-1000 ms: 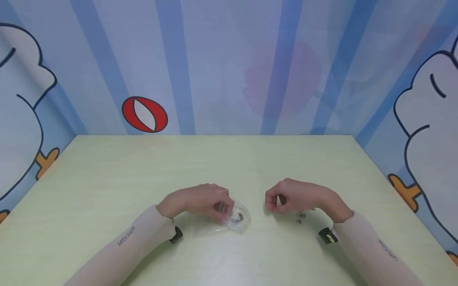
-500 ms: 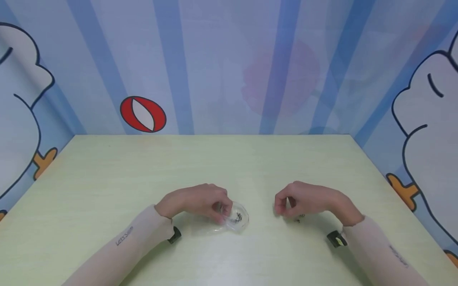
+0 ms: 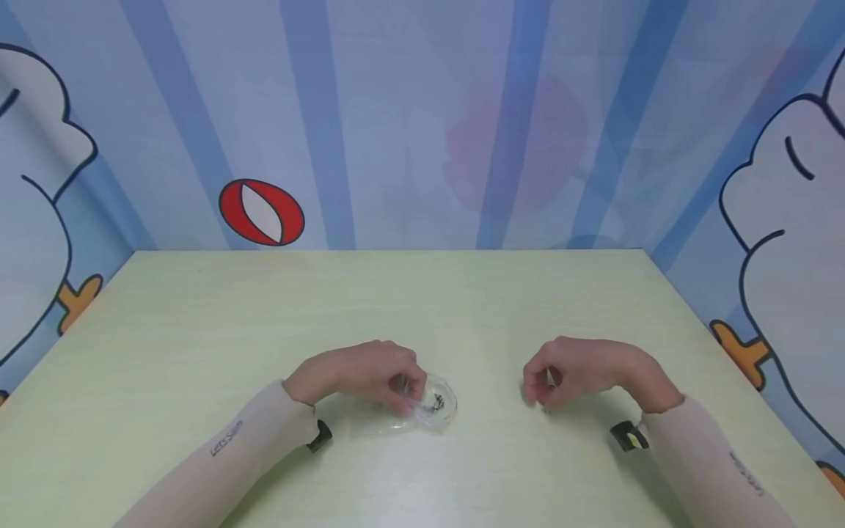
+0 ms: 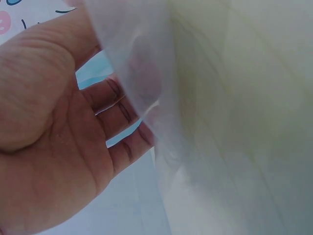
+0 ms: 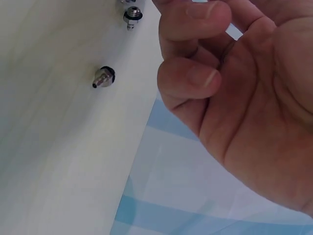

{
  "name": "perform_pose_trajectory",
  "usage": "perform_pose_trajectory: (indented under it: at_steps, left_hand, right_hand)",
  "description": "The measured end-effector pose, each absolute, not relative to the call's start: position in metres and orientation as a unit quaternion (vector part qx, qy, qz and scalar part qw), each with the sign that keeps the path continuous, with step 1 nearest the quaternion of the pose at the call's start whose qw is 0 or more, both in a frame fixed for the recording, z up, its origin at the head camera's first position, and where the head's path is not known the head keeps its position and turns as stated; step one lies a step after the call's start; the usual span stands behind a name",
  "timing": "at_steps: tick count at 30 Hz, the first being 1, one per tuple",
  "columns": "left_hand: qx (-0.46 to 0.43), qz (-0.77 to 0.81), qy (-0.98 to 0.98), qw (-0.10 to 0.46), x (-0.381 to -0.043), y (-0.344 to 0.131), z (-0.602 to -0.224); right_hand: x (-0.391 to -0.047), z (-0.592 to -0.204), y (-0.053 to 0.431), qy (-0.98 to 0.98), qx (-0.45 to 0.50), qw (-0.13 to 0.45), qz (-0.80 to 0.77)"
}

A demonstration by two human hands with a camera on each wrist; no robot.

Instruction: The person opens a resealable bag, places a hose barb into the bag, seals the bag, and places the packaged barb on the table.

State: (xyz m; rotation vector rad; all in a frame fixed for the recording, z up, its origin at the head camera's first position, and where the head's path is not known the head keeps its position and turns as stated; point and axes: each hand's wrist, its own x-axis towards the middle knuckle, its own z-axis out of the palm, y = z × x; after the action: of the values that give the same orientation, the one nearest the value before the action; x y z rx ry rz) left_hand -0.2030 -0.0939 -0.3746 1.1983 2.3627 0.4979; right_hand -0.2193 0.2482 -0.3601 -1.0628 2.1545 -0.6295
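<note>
My left hand (image 3: 376, 370) pinches the edge of a clear plastic bag (image 3: 396, 425); in the left wrist view its translucent film (image 4: 146, 73) passes in front of the fingers. A round clear rim (image 3: 452, 403) shows beside the fingertips; I cannot tell whether it is the bag's mouth or a separate dish. Small dark metal pieces (image 3: 439, 402) lie within it. My right hand (image 3: 581, 370) is low over the table, fingers bent, close to small metal fittings with black rings, such as one fitting (image 5: 104, 77). Its thumb and index tips are hidden in the right wrist view, so any grip is unclear.
Both hands work over a pale wood-grain table (image 3: 297, 301). Its far edge meets a blue striped backdrop (image 3: 396, 110) printed with cartoon figures. Another fitting (image 5: 132, 17) stands near the right hand's fingers.
My right hand has shifted right and slightly toward me, coming down over the fittings and covering most of them. The left hand keeps its pinch on the bag, almost still.
</note>
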Motion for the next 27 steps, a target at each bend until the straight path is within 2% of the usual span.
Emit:
perform_pose_trajectory:
  at_steps: [8, 20, 27]
  left_hand:
    - [0.426, 0.182, 0.857, 0.224, -0.203, -0.094, -0.375]
    - [0.426, 0.176, 0.859, 0.223, -0.203, -0.094, -0.376]
    - [0.432, 0.182, 0.855, 0.223, -0.204, -0.095, -0.376]
  right_hand:
    - [-0.213, -0.358, 0.245, 0.827, -0.364, 0.358, -0.237]
    - [-0.210, -0.362, 0.239, 0.839, -0.383, 0.319, -0.219]
    - [-0.209, -0.362, 0.238, 0.843, -0.366, 0.325, -0.224]
